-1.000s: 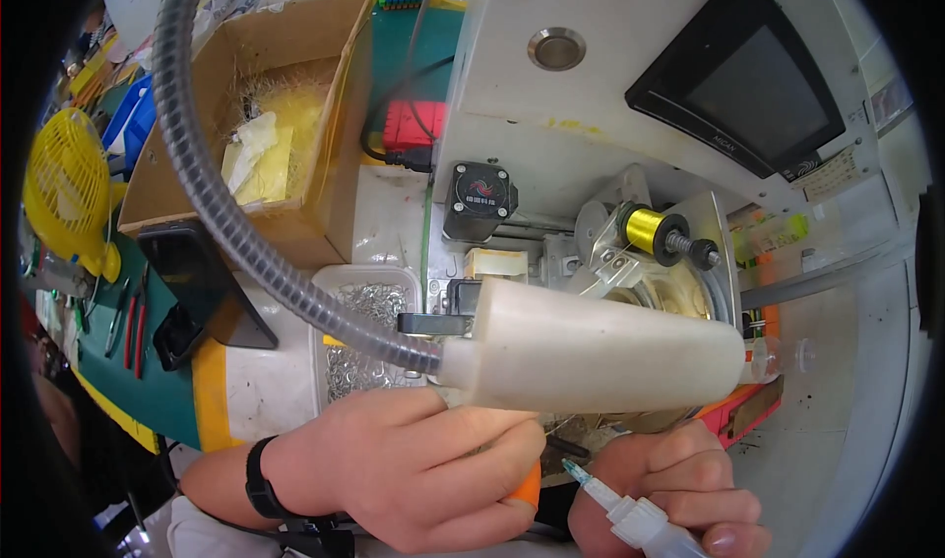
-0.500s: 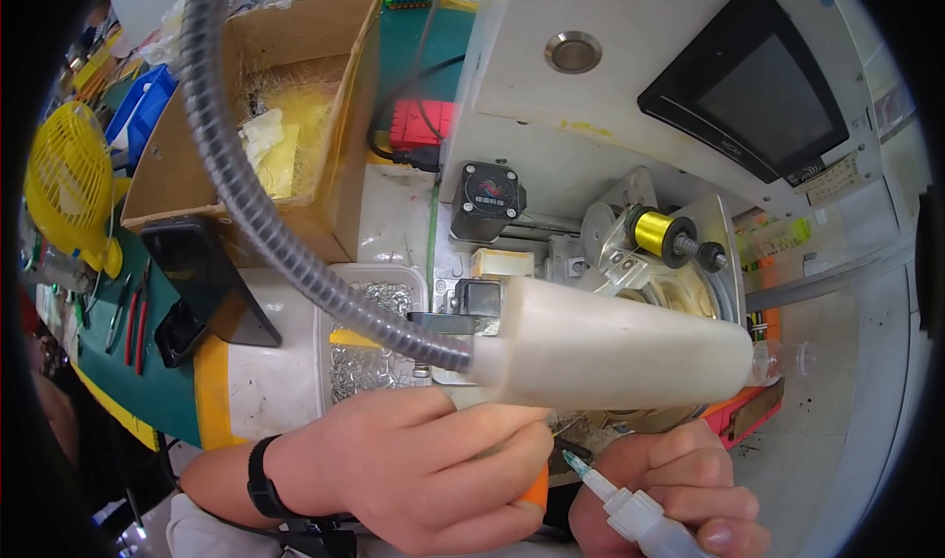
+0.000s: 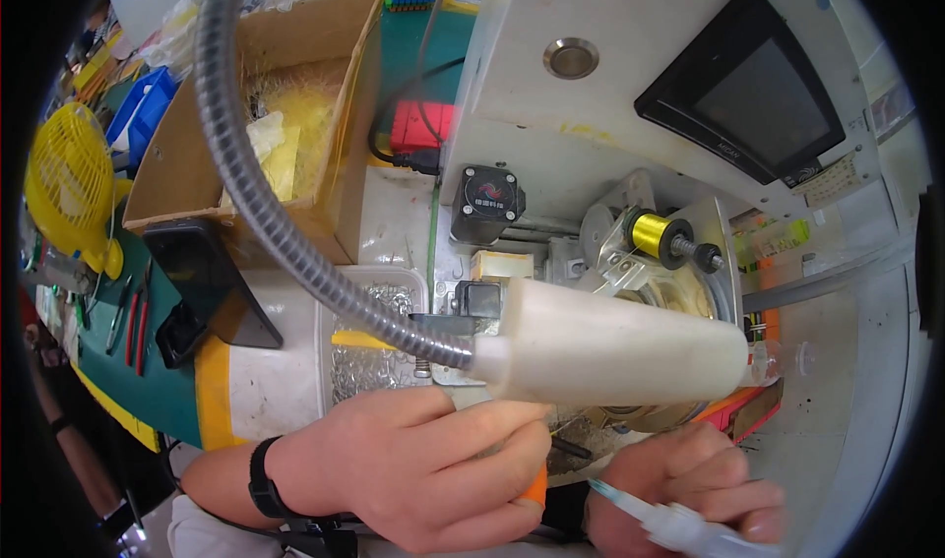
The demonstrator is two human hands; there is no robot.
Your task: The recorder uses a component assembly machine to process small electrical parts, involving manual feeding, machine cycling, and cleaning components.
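Just under the white lamp head (image 3: 620,346), my left hand (image 3: 423,465) is closed with its fingers curled. What it grips is hidden behind the fingers; a bit of an orange thing (image 3: 537,485) shows beside the fingertips. At the lower right my right hand (image 3: 679,469) wraps round a translucent white dispensing bottle (image 3: 689,530). Its thin pale nozzle (image 3: 618,496) points up and left, toward my left hand, apart from it. A dark metal rod (image 3: 571,447) lies between the hands, beyond them.
A flexible metal lamp arm (image 3: 261,204) arches across the left. Behind it stand a cardboard box (image 3: 340,164) of yellow scraps, a phone (image 3: 212,282) and a tray of metal pieces (image 3: 325,381). A machine with a yellow thread spool (image 3: 652,233) and screen (image 3: 758,100) fills the right.
My right hand has moved slightly right with the bottle, and the nozzle has drawn away from my left hand. My left hand has barely moved. Another person's forearm now shows at the lower left.
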